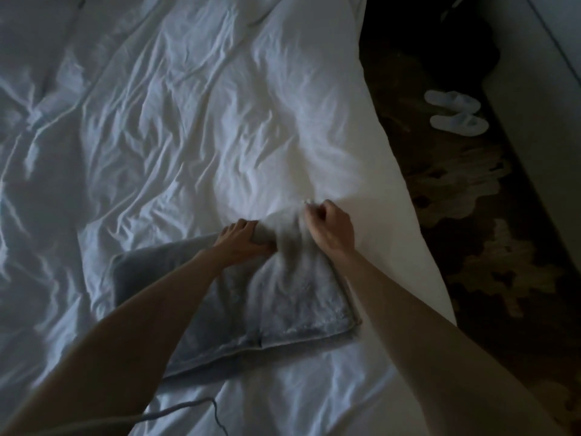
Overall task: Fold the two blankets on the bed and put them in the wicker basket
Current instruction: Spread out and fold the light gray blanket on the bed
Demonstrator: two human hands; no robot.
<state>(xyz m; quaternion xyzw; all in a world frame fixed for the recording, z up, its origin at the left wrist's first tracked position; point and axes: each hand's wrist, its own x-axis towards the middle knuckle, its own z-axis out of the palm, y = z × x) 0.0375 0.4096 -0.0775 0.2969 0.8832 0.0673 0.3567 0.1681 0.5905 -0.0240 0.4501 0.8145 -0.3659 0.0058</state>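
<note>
A grey fleecy blanket (283,306) lies folded into a thick rectangle on the white bed (188,136), near its right side. My left hand (242,243) grips the blanket's far edge, fingers curled over the fold. My right hand (330,228) pinches the far right corner of the same blanket, fist closed on the cloth. Both forearms reach in from the bottom of the view. Only one blanket shows, and no wicker basket is in view.
The bed's crumpled white duvet fills the left and middle. A dark patterned carpet (471,215) runs along the right, with a pair of white slippers (456,113) on it. A thin grey cord (188,407) lies at the bed's near edge.
</note>
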